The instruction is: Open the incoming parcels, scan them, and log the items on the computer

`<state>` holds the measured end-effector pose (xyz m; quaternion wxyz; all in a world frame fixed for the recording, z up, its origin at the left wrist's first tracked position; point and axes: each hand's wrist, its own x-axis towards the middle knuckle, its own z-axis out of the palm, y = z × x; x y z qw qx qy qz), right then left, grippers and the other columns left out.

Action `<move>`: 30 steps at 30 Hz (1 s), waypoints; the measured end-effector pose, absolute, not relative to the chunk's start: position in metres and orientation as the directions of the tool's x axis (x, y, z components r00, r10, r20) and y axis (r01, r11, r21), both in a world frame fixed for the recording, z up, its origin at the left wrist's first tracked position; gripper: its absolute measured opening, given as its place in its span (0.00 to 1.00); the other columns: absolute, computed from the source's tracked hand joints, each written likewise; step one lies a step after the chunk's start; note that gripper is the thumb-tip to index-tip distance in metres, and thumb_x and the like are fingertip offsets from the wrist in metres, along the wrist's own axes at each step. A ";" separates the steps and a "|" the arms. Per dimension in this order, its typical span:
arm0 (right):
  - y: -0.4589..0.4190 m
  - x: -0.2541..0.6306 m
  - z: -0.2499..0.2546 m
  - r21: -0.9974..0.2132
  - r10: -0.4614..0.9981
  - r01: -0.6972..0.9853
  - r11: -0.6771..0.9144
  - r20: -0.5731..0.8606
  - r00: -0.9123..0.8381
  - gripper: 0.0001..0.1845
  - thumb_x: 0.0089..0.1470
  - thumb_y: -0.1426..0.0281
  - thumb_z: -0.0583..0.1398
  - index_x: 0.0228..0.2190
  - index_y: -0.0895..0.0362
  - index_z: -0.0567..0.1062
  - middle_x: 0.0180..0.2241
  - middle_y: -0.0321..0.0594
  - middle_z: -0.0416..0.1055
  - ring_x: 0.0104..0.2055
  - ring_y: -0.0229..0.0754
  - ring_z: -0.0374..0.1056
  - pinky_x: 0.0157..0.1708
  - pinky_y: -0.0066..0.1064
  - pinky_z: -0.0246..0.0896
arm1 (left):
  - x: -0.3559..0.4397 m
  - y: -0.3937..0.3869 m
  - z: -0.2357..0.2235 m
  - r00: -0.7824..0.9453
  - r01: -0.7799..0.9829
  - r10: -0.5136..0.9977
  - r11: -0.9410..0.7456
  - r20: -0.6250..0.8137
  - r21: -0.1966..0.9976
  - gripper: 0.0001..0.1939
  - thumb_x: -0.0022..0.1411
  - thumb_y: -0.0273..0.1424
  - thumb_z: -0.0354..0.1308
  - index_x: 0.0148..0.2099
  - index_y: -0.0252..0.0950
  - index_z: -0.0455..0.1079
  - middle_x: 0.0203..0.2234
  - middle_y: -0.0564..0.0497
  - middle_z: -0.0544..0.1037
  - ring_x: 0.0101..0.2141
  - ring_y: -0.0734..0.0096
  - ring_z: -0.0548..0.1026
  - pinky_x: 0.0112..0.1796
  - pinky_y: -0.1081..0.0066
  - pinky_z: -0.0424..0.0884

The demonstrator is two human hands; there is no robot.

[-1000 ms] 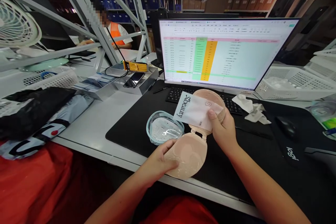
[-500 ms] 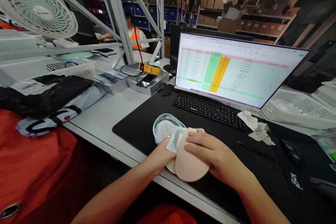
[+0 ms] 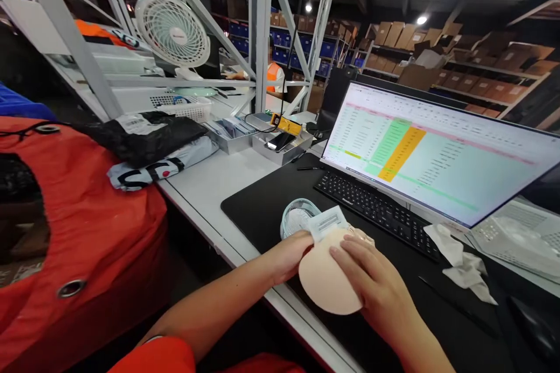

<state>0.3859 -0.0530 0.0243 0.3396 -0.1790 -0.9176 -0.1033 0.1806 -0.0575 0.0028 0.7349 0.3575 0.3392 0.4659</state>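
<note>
A beige stick-on bra [image 3: 329, 281] is folded so that one cup lies over the other, above the near edge of the black desk mat. My right hand [image 3: 370, 273] lies over the outer cup, its fingers pressed along the upper right part. My left hand [image 3: 291, 256] grips the left side, with its fingertips partly hidden behind the cup. A pale printed card [image 3: 327, 222] sticks out at the top, between the folded cups and my left hand. Just behind my left hand stands a clear case [image 3: 295, 218] with a light blue rim.
A keyboard [image 3: 376, 210] and a monitor [image 3: 429, 151] with a spreadsheet are ahead. Crumpled white tissue [image 3: 459, 262] and a mouse [image 3: 534, 326] lie at the right. At the left are black and grey parcels [image 3: 149, 140], a red bag [image 3: 100, 227] and a fan [image 3: 172, 29].
The bra was spread open with the card on its upper cup; my right hand has folded that cup over the other. My view has turned left.
</note>
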 end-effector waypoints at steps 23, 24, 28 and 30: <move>-0.073 0.367 -0.001 -0.237 0.365 0.317 0.918 0.816 -0.449 0.35 0.58 0.71 0.61 0.65 0.48 0.62 0.53 0.45 0.75 0.48 0.47 0.76 0.44 0.33 0.76 | 0.125 0.061 -0.032 0.460 0.397 0.858 -0.430 0.230 0.811 0.24 0.33 0.30 0.73 0.38 0.36 0.78 0.46 0.46 0.76 0.47 0.56 0.74 0.50 0.64 0.68; -0.073 0.368 0.001 -0.239 0.377 0.342 0.909 0.820 -0.430 0.34 0.59 0.69 0.61 0.65 0.49 0.62 0.52 0.46 0.76 0.47 0.47 0.77 0.44 0.33 0.77 | 0.133 0.060 -0.035 0.435 0.392 0.877 -0.389 0.204 0.834 0.17 0.39 0.32 0.71 0.36 0.36 0.77 0.42 0.47 0.78 0.43 0.58 0.75 0.47 0.65 0.69; -0.071 0.380 0.015 -0.068 0.329 0.497 0.865 0.825 -0.460 0.28 0.59 0.71 0.61 0.60 0.45 0.69 0.50 0.45 0.77 0.45 0.47 0.77 0.42 0.35 0.77 | 0.158 0.048 -0.039 0.439 0.418 0.891 -0.321 0.121 0.849 0.09 0.49 0.36 0.64 0.32 0.37 0.75 0.30 0.51 0.77 0.34 0.64 0.74 0.37 0.68 0.67; -0.071 0.385 0.021 0.056 0.286 0.560 0.827 0.815 -0.504 0.22 0.57 0.73 0.63 0.53 0.45 0.75 0.47 0.43 0.78 0.45 0.46 0.77 0.40 0.34 0.77 | 0.165 0.044 -0.037 0.453 0.426 0.887 -0.304 0.090 0.852 0.10 0.48 0.37 0.64 0.31 0.37 0.74 0.29 0.52 0.77 0.33 0.65 0.72 0.35 0.69 0.65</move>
